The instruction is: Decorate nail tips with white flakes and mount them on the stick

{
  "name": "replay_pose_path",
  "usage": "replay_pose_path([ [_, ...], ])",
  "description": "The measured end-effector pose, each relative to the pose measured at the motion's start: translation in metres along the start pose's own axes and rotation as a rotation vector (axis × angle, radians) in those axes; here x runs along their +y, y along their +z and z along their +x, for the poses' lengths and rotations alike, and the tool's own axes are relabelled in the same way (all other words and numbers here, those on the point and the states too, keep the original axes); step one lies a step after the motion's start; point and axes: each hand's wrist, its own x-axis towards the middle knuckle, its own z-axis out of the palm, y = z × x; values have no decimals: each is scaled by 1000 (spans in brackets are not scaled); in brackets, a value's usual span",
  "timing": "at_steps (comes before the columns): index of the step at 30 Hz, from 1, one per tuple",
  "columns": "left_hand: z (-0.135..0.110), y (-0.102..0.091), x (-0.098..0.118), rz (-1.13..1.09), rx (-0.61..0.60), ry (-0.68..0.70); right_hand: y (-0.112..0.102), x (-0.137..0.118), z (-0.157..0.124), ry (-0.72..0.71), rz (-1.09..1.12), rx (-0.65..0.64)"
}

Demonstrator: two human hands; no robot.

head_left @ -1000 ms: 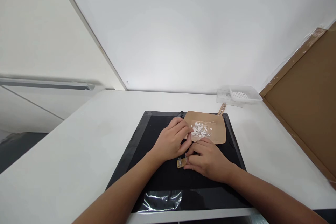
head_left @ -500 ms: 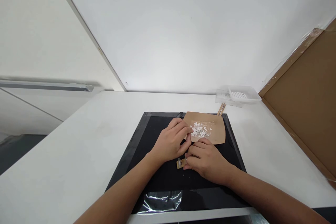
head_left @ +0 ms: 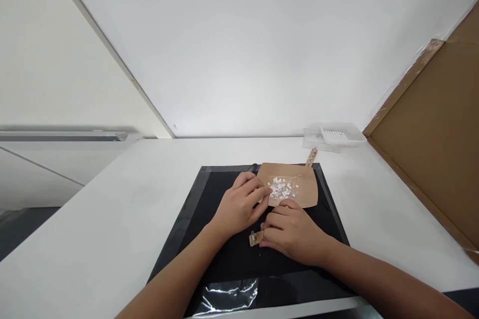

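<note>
My left hand reaches over the left edge of a shallow brown card tray. Its thumb and forefinger come together beside a pile of small white pieces in the tray; whatever is between the tips is too small to make out. Just in front of the tray, my right hand is closed on one end of a small tan strip. A clear or metallic bit sits on the strip's exposed left end, and the fingers hide the rest.
Both hands work over a black mat taped onto the white table. Behind the tray lie a dark slim object and a patterned brown strip. Clear plastic containers stand at the back right, near a cardboard panel.
The whole view has shifted slightly. Both hands stay nearly in place, the left still at the white pieces and the right still on the tan strip, which is tilted a little more.
</note>
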Motion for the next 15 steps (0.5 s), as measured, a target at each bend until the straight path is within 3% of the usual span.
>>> replay_pose_path([
  [10,-4,2,-6,52,-2,11,-12,11,-5,-57,23,-21],
  [15,-7,4,-9,27,-16,-29,-22,16,-6,-9,14,88],
])
